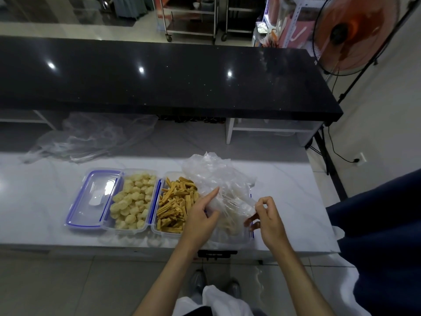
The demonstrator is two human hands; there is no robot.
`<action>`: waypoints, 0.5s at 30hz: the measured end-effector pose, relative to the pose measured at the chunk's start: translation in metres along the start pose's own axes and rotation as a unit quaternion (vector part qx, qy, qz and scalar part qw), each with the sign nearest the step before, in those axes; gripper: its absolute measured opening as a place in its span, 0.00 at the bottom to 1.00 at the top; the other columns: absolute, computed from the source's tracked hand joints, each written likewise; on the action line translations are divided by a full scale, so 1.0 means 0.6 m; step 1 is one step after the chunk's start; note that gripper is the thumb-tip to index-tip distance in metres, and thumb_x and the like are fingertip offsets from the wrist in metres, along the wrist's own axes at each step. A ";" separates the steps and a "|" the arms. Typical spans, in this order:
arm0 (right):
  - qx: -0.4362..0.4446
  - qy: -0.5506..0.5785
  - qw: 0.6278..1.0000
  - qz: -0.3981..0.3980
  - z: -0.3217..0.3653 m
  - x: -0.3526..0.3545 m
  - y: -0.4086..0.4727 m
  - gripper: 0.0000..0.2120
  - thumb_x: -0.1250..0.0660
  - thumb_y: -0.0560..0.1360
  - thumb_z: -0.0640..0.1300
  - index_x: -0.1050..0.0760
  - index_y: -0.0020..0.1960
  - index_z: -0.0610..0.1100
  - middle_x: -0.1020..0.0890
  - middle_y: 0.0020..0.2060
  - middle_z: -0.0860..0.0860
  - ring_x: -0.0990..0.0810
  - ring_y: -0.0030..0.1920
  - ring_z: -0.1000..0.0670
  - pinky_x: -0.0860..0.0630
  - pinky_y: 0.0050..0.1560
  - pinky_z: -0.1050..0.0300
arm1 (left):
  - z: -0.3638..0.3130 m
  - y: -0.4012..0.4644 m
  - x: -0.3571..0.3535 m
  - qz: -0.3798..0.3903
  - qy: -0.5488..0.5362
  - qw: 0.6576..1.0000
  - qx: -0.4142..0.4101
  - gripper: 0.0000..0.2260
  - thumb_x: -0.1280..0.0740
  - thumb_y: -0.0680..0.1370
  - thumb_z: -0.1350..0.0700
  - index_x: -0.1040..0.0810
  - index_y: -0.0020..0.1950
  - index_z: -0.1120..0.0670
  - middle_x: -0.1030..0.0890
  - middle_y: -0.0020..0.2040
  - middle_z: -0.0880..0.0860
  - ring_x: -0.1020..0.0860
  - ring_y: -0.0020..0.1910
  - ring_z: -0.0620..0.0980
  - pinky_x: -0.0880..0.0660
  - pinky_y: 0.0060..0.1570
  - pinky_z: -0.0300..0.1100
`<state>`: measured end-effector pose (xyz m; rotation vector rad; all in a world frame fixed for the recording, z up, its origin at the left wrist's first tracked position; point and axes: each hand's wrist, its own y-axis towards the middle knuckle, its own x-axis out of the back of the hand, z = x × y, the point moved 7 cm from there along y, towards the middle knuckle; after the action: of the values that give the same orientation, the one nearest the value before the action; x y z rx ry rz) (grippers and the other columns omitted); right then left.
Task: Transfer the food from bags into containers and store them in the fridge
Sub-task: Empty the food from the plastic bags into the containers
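Note:
A clear plastic bag [217, 179] with pale food inside lies over a clear container [230, 238] at the right of the white counter. My left hand [202, 215] grips the bag's left side, index finger stretched along it. My right hand [268, 216] pinches the bag's right edge between thumb and fingers. To the left stand two filled containers: one with orange-brown sticks [176, 205], one with pale round pieces [134, 201]. A blue-rimmed lid [93, 199] lies flat at the far left.
Empty crumpled clear bags [91, 135] lie at the counter's back left. A black raised countertop [159, 76] runs behind. A standing fan [355, 33] is at the right. A person in dark clothing [382, 224] stands close on my right.

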<state>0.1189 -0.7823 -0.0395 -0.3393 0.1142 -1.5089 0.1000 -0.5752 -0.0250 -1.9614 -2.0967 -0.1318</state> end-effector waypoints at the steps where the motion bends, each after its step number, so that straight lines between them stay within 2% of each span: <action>1: 0.009 -0.010 1.000 -0.005 -0.001 0.000 -0.001 0.15 0.43 0.86 0.55 0.34 0.52 0.43 0.16 0.36 0.46 0.15 0.36 0.47 0.21 0.33 0.56 | -0.005 0.000 -0.003 0.008 0.013 1.000 -0.005 0.30 0.31 0.80 0.64 0.32 0.79 0.44 0.24 0.59 0.42 0.23 0.46 0.39 0.20 0.49 0.38; 3: 0.041 -0.072 0.996 0.016 -0.001 -0.005 -0.003 0.25 0.38 0.77 0.71 0.33 0.54 0.49 0.16 0.41 0.51 0.16 0.40 0.51 0.19 0.39 0.54 | -0.008 0.002 -0.008 0.023 0.012 1.000 -0.004 0.32 0.31 0.80 0.64 0.36 0.81 0.46 0.28 0.65 0.38 0.24 0.54 0.30 0.22 0.57 0.35; 4: 0.057 -0.123 0.990 0.033 -0.002 -0.011 -0.004 0.27 0.34 0.73 0.73 0.32 0.56 0.52 0.17 0.43 0.54 0.17 0.43 0.53 0.19 0.42 0.55 | -0.007 0.004 -0.009 0.031 0.004 1.000 0.003 0.33 0.31 0.80 0.64 0.37 0.82 0.46 0.30 0.67 0.37 0.26 0.58 0.28 0.23 0.61 0.34; 5: 0.072 -0.179 0.980 0.044 -0.007 -0.016 -0.002 0.26 0.30 0.72 0.70 0.32 0.58 0.54 0.19 0.46 0.57 0.18 0.46 0.55 0.20 0.44 0.58 | -0.005 0.006 -0.009 0.037 -0.005 0.999 0.011 0.33 0.32 0.80 0.64 0.38 0.82 0.45 0.31 0.69 0.37 0.28 0.63 0.28 0.24 0.64 0.36; 7: 0.111 -0.256 0.960 0.038 -0.011 -0.022 0.008 0.17 0.26 0.76 0.57 0.27 0.59 0.53 0.24 0.48 0.61 0.21 0.47 0.58 0.21 0.45 0.60 | 0.000 0.010 -0.007 0.036 -0.022 0.999 0.020 0.34 0.32 0.80 0.66 0.38 0.82 0.44 0.32 0.71 0.35 0.29 0.70 0.34 0.26 0.69 0.40; 9: 0.130 -0.270 0.953 0.037 -0.009 -0.029 0.017 0.04 0.30 0.81 0.49 0.23 0.54 0.51 0.23 0.47 0.59 0.21 0.46 0.56 0.20 0.45 0.52 | -0.001 0.012 -0.001 0.027 -0.040 0.999 0.016 0.31 0.33 0.80 0.68 0.31 0.79 0.45 0.27 0.70 0.38 0.25 0.67 0.37 0.23 0.65 0.40; 10: 0.127 -0.265 0.955 0.042 -0.005 -0.030 0.017 0.01 0.33 0.83 0.47 0.24 0.52 0.52 0.21 0.45 0.56 0.20 0.43 0.53 0.19 0.44 0.48 | -0.004 0.013 0.004 0.019 -0.045 0.999 0.012 0.27 0.34 0.81 0.69 0.26 0.75 0.45 0.23 0.68 0.41 0.21 0.61 0.40 0.20 0.59 0.42; 12: 0.115 -0.237 0.964 0.035 0.009 -0.026 0.017 0.07 0.37 0.85 0.48 0.26 0.48 0.52 0.19 0.38 0.50 0.19 0.36 0.49 0.19 0.36 0.47 | -0.006 0.018 0.018 -0.011 -0.045 0.999 0.018 0.21 0.37 0.82 0.70 0.17 0.63 0.46 0.17 0.58 0.43 0.18 0.51 0.44 0.18 0.49 0.46; 14: 0.119 -0.209 0.971 0.013 0.037 -0.020 0.012 0.10 0.39 0.85 0.49 0.29 0.46 0.50 0.20 0.33 0.48 0.21 0.31 0.47 0.23 0.28 0.53 | -0.013 0.021 0.034 -0.048 -0.057 0.997 0.029 0.18 0.38 0.83 0.69 0.15 0.55 0.50 0.16 0.54 0.43 0.18 0.49 0.42 0.19 0.46 0.39; 15: 0.126 -0.198 0.972 0.000 0.050 -0.020 0.012 0.10 0.40 0.85 0.49 0.29 0.46 0.50 0.21 0.33 0.47 0.22 0.30 0.45 0.25 0.27 0.52 | -0.019 0.021 0.040 -0.060 -0.073 0.995 0.028 0.16 0.38 0.83 0.69 0.15 0.53 0.52 0.16 0.54 0.44 0.17 0.48 0.42 0.20 0.45 0.37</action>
<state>0.1336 -0.7660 -0.0145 -0.4276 -0.3914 -1.4078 0.1129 -0.5537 -0.0095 -1.8632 -2.2855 0.0482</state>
